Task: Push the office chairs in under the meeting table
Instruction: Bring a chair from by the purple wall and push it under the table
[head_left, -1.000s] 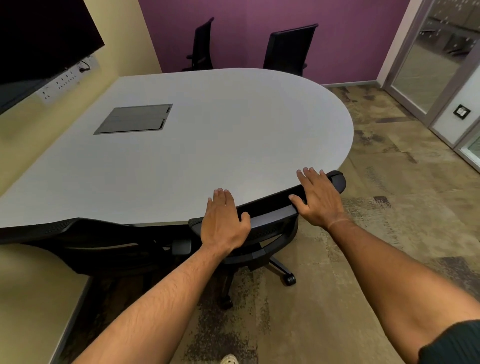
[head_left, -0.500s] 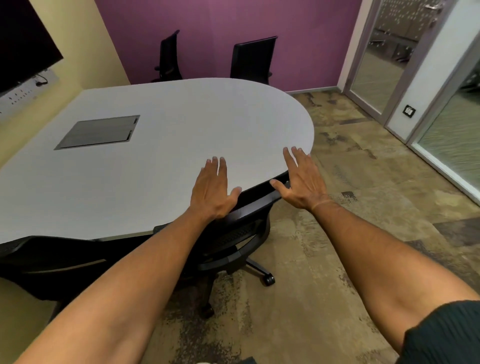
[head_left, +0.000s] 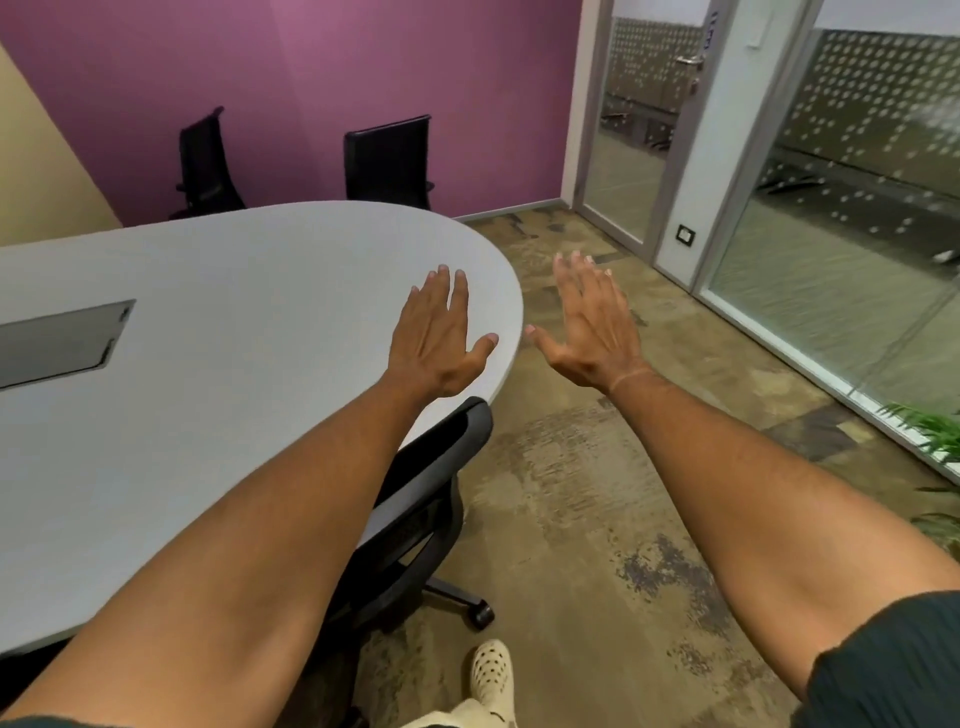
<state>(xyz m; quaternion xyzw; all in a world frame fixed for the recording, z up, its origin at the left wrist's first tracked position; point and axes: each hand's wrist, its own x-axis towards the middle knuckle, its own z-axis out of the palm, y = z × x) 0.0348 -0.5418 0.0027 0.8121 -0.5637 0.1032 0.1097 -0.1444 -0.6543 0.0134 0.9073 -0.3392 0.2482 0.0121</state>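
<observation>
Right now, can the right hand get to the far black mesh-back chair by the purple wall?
Probably not. The right hand hangs open over the floor, while that chair stands across the grey oval table, well beyond the outstretched arm.

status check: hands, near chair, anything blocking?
Left hand open, flat over meeting table; right hand open over floor. Near chair backrest at table edge, unheld. Two far chairs standing out. Nothing blocking.

both hands (head_left: 436, 338) (head_left: 592, 332) hover spread above tucked chair (head_left: 415, 499).
</observation>
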